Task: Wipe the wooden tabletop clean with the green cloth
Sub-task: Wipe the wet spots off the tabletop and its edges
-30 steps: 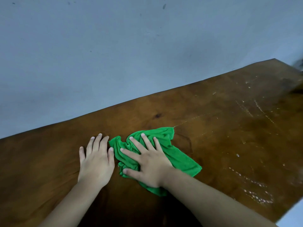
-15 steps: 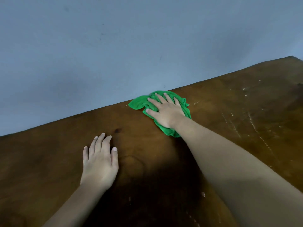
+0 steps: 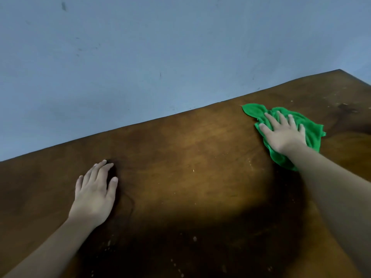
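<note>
Wiping in progress: right hand [image 3: 285, 135], fingers spread flat, grip pressing the crumpled green cloth [image 3: 312, 130] onto the brown wooden desk [image 3: 190, 157] at frame right. Left hand [image 3: 94, 194] rests flat, empty. Next: sweep toward unwiped specks, lower frame.

Scuffed blue-grey wall [image 3: 140, 57] behind

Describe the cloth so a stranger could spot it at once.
Start at the brown wooden table against the blue-grey wall. Go along its far edge towards the right, where the right hand lies flat, fingers spread. The crumpled cloth under that palm is the only bright green thing in view.
</note>
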